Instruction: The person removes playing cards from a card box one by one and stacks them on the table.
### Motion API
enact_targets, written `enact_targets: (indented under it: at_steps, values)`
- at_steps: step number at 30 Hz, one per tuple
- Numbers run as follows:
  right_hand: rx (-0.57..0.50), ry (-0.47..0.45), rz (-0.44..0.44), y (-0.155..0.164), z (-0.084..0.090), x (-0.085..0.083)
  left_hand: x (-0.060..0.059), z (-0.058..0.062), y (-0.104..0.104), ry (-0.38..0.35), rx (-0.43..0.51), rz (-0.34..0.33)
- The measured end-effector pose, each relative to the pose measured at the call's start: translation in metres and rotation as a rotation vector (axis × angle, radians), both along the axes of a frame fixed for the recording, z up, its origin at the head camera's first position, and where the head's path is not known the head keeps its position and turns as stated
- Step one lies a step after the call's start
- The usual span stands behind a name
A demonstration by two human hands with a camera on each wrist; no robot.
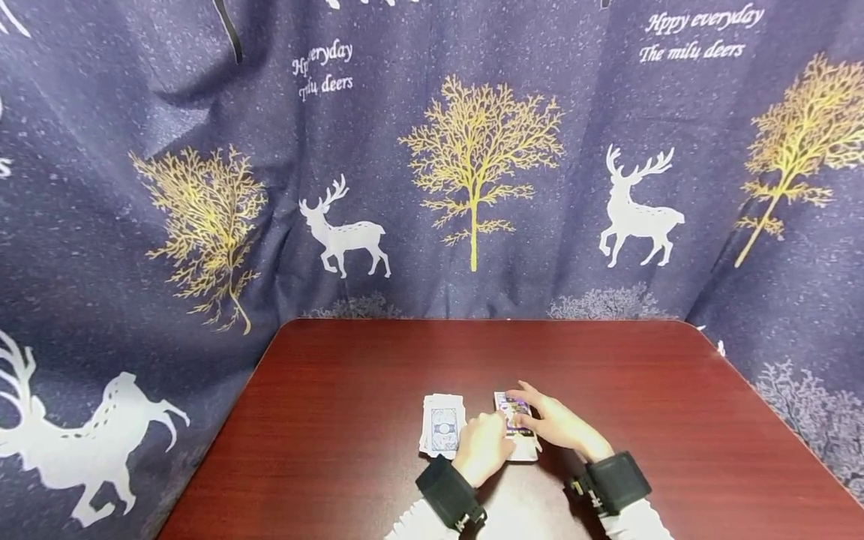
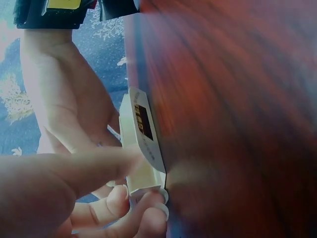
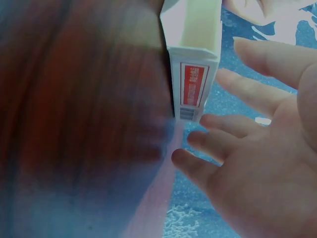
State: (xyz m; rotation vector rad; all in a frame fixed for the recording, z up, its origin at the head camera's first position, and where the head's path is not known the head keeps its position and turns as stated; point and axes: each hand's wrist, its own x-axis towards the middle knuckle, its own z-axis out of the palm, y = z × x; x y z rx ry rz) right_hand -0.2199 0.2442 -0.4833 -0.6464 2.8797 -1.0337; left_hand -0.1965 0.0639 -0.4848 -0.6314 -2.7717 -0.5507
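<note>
A card box (image 1: 523, 451) lies on the table between the hands, its printed face purple and yellow. Its end stands open in the left wrist view, with a pale inside and a flap (image 2: 150, 136) folded out to one side. My left hand (image 1: 482, 444) holds the box at its left side, one finger across the open end and other fingertips curled at the edge. My right hand (image 1: 565, 425) hovers at the box's right, fingers spread and loosely straight. In the right wrist view they are beside the box's side panel (image 3: 192, 87), which bears a red label and a barcode.
A stack of playing cards (image 1: 444, 429) with blue-patterned backs sits left of the left hand, slightly uneven. The reddish-brown table (image 1: 351, 375) has rounded far corners. Behind it hangs a dark blue curtain (image 1: 418, 292) with deer and trees.
</note>
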Motion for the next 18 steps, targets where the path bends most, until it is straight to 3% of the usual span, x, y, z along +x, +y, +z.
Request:
enact_targets:
  at_steps: [5,9,14,16,18]
  values:
    - [-0.003,-0.017,0.003,0.000,0.001,0.004,0.006,0.002,0.001,-0.009,-0.017,0.024]
    - [-0.019,-0.033,0.008,0.001,0.007,0.004,0.008,0.014,-0.003,-0.037,-0.018,0.004]
    - [0.025,0.043,0.033,0.007,0.031,-0.005,-0.005,0.055,-0.028,-0.121,0.098,-0.103]
    - [0.059,0.066,0.061,0.009,0.049,-0.013,-0.020,0.077,-0.042,-0.138,0.128,-0.126]
    - [0.105,0.064,0.088,0.009,0.071,-0.026,-0.041,0.101,-0.053,-0.114,0.074,-0.101]
